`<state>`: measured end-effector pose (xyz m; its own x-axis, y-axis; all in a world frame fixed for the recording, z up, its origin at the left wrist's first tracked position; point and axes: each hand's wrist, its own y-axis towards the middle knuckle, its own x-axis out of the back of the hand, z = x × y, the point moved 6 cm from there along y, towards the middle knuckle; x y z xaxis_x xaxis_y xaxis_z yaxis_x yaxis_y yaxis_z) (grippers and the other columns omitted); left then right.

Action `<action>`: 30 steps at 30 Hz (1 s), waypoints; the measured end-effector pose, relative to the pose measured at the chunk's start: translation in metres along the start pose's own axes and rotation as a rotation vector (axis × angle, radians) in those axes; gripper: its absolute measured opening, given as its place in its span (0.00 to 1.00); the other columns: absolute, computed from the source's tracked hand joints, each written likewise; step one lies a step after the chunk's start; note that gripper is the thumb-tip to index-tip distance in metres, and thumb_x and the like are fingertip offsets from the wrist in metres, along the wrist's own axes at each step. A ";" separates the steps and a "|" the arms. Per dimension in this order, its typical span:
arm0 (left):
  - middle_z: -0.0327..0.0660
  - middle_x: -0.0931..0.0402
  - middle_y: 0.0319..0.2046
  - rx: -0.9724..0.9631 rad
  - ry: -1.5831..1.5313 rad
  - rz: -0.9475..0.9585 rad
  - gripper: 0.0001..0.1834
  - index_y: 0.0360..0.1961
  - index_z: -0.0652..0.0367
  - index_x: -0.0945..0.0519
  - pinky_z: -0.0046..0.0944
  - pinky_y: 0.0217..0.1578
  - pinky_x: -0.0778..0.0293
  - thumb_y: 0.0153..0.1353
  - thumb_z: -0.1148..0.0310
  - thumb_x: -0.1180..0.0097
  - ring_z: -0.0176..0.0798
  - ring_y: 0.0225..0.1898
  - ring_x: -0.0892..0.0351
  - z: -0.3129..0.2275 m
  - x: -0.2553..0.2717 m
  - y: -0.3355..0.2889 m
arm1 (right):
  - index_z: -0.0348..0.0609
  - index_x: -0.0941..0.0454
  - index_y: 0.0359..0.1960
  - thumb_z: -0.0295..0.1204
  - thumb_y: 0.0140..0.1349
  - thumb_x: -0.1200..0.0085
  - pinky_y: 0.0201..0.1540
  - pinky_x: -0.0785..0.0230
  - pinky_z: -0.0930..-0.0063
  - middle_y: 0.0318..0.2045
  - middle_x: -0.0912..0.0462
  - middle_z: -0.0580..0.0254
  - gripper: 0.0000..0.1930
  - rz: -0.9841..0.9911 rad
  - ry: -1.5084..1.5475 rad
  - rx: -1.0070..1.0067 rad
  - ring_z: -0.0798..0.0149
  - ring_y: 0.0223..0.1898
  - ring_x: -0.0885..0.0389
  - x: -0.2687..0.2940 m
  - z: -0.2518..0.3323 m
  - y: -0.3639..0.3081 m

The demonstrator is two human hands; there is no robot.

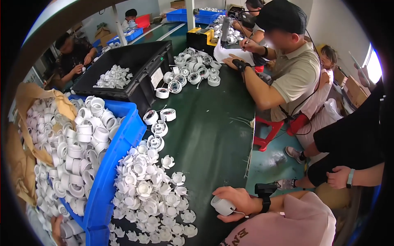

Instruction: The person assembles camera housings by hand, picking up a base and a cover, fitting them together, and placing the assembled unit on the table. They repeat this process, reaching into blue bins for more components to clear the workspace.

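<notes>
The right hand (241, 200) curls round a white cup (221, 206); the left hand (57, 230) dips among white rings (85, 132), grip unclear.

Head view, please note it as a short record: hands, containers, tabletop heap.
Right hand: closed around a white round part
Left hand: at lower left, beside white rings; grip unclear
Blue bin: holds white rings
Black crate: small white pieces inside
White pronged pieces: heaped on the green tabletop, right of the blue bin
</notes>
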<state>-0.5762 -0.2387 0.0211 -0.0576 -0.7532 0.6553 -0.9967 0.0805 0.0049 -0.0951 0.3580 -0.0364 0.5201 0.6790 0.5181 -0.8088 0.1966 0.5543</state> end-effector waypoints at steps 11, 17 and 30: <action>0.44 0.22 0.33 -0.016 0.299 0.050 0.22 0.32 0.66 0.20 0.39 0.44 0.33 0.51 0.54 0.42 0.41 0.39 0.27 -0.106 -0.081 -0.078 | 0.39 0.37 0.52 0.30 0.41 0.35 0.48 0.31 0.61 0.47 0.28 0.44 0.35 0.066 0.057 -0.008 0.50 0.46 0.26 -0.010 -0.011 -0.004; 0.40 0.22 0.25 0.185 0.167 -0.476 0.22 0.28 0.65 0.21 0.33 0.27 0.29 0.45 0.57 0.27 0.32 0.27 0.25 -0.050 -0.024 -0.104 | 0.39 0.39 0.54 0.27 0.41 0.36 0.51 0.34 0.62 0.48 0.29 0.46 0.35 0.096 0.162 -0.027 0.51 0.47 0.27 -0.019 -0.008 -0.005; 0.41 0.20 0.36 0.040 -0.059 -0.540 0.24 0.43 0.68 0.21 0.33 0.33 0.26 0.49 0.63 0.32 0.36 0.32 0.21 -0.127 0.002 -0.176 | 0.36 0.34 0.55 0.24 0.43 0.36 0.51 0.33 0.63 0.49 0.31 0.44 0.33 -0.011 0.055 0.092 0.46 0.48 0.28 0.004 0.012 0.003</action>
<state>-0.3940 -0.1718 0.1177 0.4609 -0.7160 0.5243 -0.8869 -0.3519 0.2991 -0.0919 0.3522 -0.0248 0.5109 0.7157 0.4761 -0.7732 0.1406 0.6184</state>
